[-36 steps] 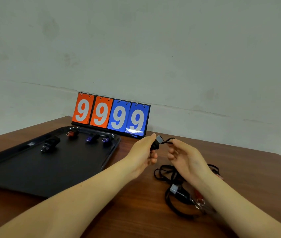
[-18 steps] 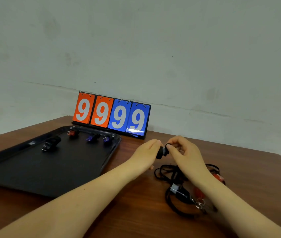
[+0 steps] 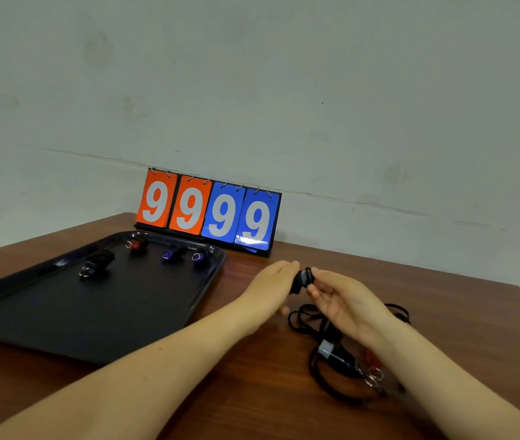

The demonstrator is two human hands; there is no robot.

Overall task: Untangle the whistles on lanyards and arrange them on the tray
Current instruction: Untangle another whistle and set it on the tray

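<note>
Listing from left to right, as the items lie on the wooden table (image 3: 163, 404).

Item 1: black tray (image 3: 99, 325), left of both my hands. Along its far part: a black whistle (image 3: 98, 262), a red whistle (image 3: 137, 243), a purple whistle (image 3: 172, 253) and a further small whistle (image 3: 200, 256) by the far right corner. None appears to carry a cord.

Item 2: flip scoreboard (image 3: 209, 212), behind the tray, reading 9999.

Item 3: my left hand (image 3: 273, 289), forearm reaching in from lower left, fingers curled and pinching the held whistle (image 3: 300, 281) at its left side. This hand is nearer the tray.

Item 4: the held whistle itself, black, raised above the table between the two hands; I cannot tell how its long axis runs.

Item 5: my right hand (image 3: 342, 300), fingertips closed on the loop or ring at the whistle's right side.

Item 6: tangle of black lanyards (image 3: 325, 373), on the table below and right of the hands, with a grey clip, metal rings and something red among it.

Judgement: once freed, the whistle travels left to the tray, so the left hand is better placed to carry it.
</note>
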